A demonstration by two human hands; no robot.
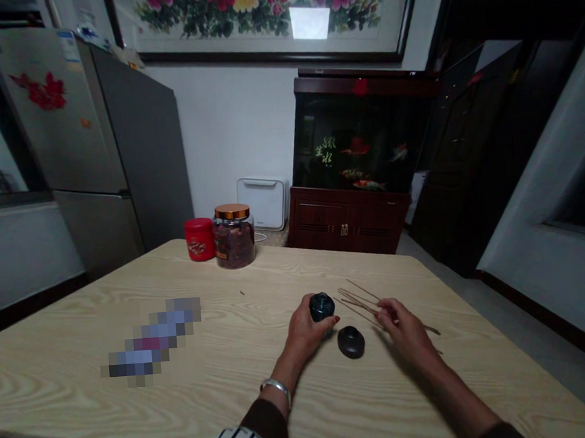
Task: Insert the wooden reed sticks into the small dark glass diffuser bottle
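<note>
Left hand [306,330]: grip round a dark jar [322,305]
Right hand [404,330]: grip pinching thin sticks [359,302]
Domed dark piece [351,343]: tabletop [225,397], between them

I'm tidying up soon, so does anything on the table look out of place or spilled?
Yes: a short dark fragment lies alone in front of the glass jar, apart from the thin sticks at the right hand, so it looks stray. What it is I can't tell. No spill shows on the visible table.
</note>
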